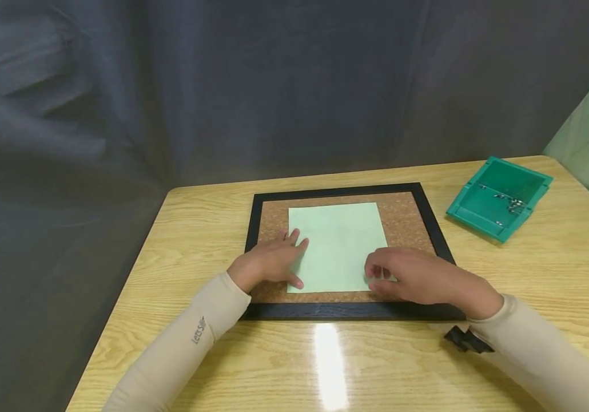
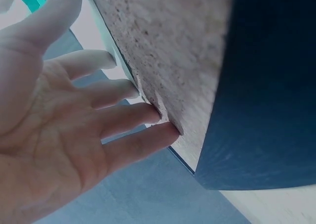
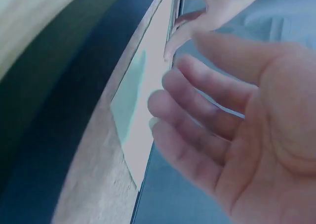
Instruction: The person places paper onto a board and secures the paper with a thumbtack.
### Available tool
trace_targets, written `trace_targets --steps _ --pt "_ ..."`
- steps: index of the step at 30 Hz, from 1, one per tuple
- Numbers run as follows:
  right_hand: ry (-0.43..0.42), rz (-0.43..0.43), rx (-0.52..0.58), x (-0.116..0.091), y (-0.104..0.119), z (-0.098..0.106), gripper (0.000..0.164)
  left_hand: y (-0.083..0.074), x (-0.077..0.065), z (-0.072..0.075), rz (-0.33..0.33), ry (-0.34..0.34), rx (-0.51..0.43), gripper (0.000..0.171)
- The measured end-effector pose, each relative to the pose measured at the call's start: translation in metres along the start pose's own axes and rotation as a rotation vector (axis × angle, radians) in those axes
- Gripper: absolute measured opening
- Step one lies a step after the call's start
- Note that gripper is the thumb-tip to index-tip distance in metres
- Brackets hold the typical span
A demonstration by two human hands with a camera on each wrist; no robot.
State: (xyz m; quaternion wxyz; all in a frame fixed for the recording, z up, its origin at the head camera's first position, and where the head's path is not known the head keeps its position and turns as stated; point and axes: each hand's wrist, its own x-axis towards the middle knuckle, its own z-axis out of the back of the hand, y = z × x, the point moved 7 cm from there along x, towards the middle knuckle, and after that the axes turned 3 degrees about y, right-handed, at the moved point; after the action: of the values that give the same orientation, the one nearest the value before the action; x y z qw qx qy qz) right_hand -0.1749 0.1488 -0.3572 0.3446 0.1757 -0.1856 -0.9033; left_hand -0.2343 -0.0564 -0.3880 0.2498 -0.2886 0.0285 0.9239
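Note:
A pale green sheet of paper (image 1: 343, 243) lies on a corkboard with a black frame (image 1: 325, 311). At the sheet's left edge, my left hand (image 1: 273, 260) is spread with its fingertips on the paper and the bare cork beside it. In the left wrist view the fingers (image 2: 131, 116) reach straight out to the board. My right hand (image 1: 415, 276) is over the sheet's lower right part, fingers loosely bent. The right wrist view shows nothing between those fingers (image 3: 190, 127) and the thumb.
Behind the board's right side, a green plastic tray (image 1: 485, 209) holds several small shiny metal pieces (image 1: 516, 205). Everything rests on a light wooden table (image 1: 197, 229). A dark curtain (image 1: 294, 86) hangs along the back and left.

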Motion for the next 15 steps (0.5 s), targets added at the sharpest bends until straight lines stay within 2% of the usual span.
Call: trace_targets --steps 2,6,10,13,15 --pt "0.008 0.021 -0.054 0.005 0.002 0.0 0.03 0.0 0.001 0.0 0.004 0.002 0.003 0.099" --pt "0.138 0.068 -0.127 0.018 0.004 -0.008 0.059 0.0 0.001 0.0 0.01 0.004 0.012 0.099" --pt "0.262 0.059 -0.076 0.027 -0.004 -0.014 0.065 0.0 0.003 0.0 0.007 0.005 0.011 0.099" --pt "0.313 0.043 -0.008 0.03 -0.013 -0.013 0.068 0.0 0.004 0.0 0.005 0.011 0.017 0.099" --pt "0.313 0.035 0.018 0.032 -0.02 -0.01 0.067 0.0 0.004 0.0 0.002 0.02 0.018 0.1"
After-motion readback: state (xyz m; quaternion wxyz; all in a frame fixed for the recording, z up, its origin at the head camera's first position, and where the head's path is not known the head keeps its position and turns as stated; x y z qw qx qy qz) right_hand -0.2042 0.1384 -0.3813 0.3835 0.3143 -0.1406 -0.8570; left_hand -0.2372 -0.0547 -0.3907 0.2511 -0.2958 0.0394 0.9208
